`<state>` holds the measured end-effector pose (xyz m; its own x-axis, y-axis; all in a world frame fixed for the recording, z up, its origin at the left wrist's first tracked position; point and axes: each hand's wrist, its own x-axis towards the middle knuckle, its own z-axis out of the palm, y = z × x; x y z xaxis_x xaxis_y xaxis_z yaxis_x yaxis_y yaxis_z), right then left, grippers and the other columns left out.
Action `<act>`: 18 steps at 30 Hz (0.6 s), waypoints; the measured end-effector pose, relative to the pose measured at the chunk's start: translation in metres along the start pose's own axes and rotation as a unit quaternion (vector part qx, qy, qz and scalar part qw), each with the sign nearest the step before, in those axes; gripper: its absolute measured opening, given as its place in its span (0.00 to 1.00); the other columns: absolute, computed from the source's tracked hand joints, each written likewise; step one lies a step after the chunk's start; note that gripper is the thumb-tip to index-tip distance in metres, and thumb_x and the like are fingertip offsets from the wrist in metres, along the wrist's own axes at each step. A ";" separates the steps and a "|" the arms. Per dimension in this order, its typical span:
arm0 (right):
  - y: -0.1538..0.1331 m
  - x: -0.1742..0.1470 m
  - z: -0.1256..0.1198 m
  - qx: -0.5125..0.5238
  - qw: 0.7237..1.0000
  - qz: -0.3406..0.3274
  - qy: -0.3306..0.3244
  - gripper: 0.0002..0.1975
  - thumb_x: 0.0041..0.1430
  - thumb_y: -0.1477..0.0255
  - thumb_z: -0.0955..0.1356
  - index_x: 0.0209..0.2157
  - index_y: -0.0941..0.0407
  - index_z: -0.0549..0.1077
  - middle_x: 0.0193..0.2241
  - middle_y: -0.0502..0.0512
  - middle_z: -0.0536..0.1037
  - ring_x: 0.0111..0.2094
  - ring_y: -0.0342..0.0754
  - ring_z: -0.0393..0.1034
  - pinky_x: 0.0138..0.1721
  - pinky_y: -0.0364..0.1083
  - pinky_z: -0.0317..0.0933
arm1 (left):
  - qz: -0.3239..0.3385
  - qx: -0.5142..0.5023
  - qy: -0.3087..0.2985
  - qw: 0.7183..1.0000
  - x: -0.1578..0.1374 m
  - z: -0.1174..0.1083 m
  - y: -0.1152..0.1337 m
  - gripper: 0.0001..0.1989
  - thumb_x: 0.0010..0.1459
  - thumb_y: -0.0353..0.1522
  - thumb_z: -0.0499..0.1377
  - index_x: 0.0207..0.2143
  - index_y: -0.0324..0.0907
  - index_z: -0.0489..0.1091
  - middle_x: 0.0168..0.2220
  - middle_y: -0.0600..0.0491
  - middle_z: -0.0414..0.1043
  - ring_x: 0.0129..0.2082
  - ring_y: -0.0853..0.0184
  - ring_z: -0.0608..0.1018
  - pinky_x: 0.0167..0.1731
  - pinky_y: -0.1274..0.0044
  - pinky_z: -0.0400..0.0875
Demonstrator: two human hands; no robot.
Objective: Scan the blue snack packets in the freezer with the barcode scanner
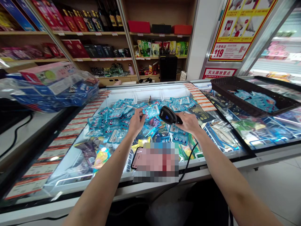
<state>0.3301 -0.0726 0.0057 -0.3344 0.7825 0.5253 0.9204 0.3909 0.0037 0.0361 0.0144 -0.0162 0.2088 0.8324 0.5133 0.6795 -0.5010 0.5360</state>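
Scanner (pixel 167 115) fills right hand (pixel 188 121), left hand (pixel 137 121) pinching packet (pixel 152 111), both clear of cabinet edges (pixel 249 160).

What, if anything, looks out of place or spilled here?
The blue packets lie loose, overlapping at mixed angles across the glass freezer top, unlike those gathered in the brown basket. No spill shows; pixelation hides most of the phone.
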 end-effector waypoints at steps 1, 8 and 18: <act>0.000 0.000 0.000 -0.001 1.000 0.000 -0.001 0.20 0.57 0.63 0.65 0.49 0.57 0.69 0.37 0.56 0.77 0.36 0.51 0.72 0.33 0.45 0.56 | 0.001 0.000 0.001 1.000 0.000 0.000 0.000 0.20 0.59 0.41 0.51 0.51 0.40 0.57 0.35 0.50 0.73 0.32 0.66 0.76 0.33 0.75 0.68; 0.003 -0.001 0.004 0.001 1.000 -0.002 0.018 0.20 0.58 0.62 0.64 0.50 0.56 0.69 0.37 0.56 0.78 0.37 0.50 0.72 0.34 0.45 0.57 | 0.021 -0.009 0.036 0.999 -0.001 -0.001 0.005 0.18 0.60 0.39 0.52 0.50 0.41 0.57 0.34 0.51 0.72 0.31 0.68 0.75 0.33 0.76 0.69; 0.005 -0.005 0.006 -0.004 0.999 0.029 0.045 0.20 0.57 0.62 0.65 0.49 0.56 0.70 0.38 0.55 0.78 0.37 0.50 0.72 0.34 0.44 0.58 | -0.003 0.038 0.194 0.980 -0.011 -0.012 0.017 0.21 0.63 0.37 0.46 0.56 0.37 0.52 0.28 0.53 0.65 0.26 0.69 0.70 0.30 0.76 0.66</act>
<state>0.3349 -0.0719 -0.0022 -0.2612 0.7573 0.5985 0.9396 0.3416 -0.0222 0.0369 -0.0063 -0.0045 -0.0685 0.6748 0.7348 0.7329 -0.4657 0.4960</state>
